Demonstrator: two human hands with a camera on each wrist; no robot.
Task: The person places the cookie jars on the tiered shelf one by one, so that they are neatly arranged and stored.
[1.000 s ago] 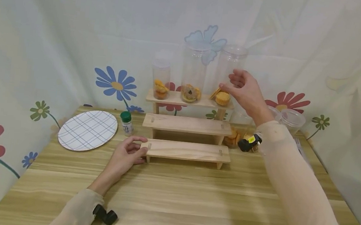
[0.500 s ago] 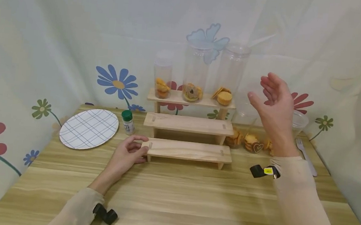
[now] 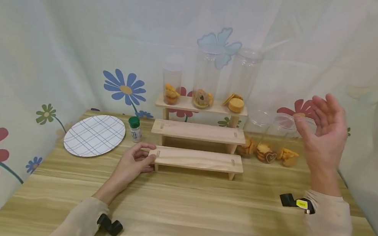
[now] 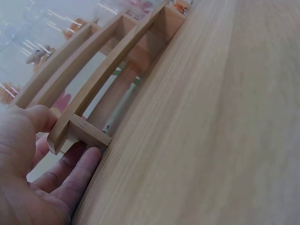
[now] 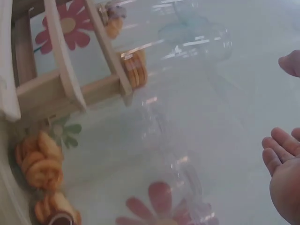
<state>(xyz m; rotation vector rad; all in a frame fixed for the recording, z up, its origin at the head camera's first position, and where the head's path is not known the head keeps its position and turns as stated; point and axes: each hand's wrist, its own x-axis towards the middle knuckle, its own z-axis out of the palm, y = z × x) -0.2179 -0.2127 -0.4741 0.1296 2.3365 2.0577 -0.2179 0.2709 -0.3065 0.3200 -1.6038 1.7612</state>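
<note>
A person in beige sleeves worked at a wood-patterned table (image 3: 179, 209), where a three-step wooden rack (image 3: 198, 131) stood near the back. The left hand (image 3: 132, 162) grasped the left end of the rack's lowest shelf (image 3: 198, 159); the left wrist view showed its fingers bent around the shelf's end and touching the support below. The right hand (image 3: 327, 136) was raised well to the right of the rack, palm turned inward, thumb apart from the loosely extended fingers, gripping nothing. On the top shelf (image 3: 184, 103), three see-through jars stood upright in a row: a short jar (image 3: 172, 74) at the left, a tall jar (image 3: 207, 74) in the middle and another tall jar (image 3: 245, 77) at the right, each with a few cookies at the bottom. Right of the rack, three more see-through jars (image 3: 257, 129) stood side by side on the table, also holding cookies, among them a brown cookie (image 3: 270, 157) marked with a heart; the right hand partly covered the farthest jar. Left of the rack were a green-capped shaker (image 3: 135, 129), upright, and a white plate (image 3: 94, 135) with blue crossing lines. A pale cloth (image 3: 152, 10) printed with flowers hung behind everything.
</note>
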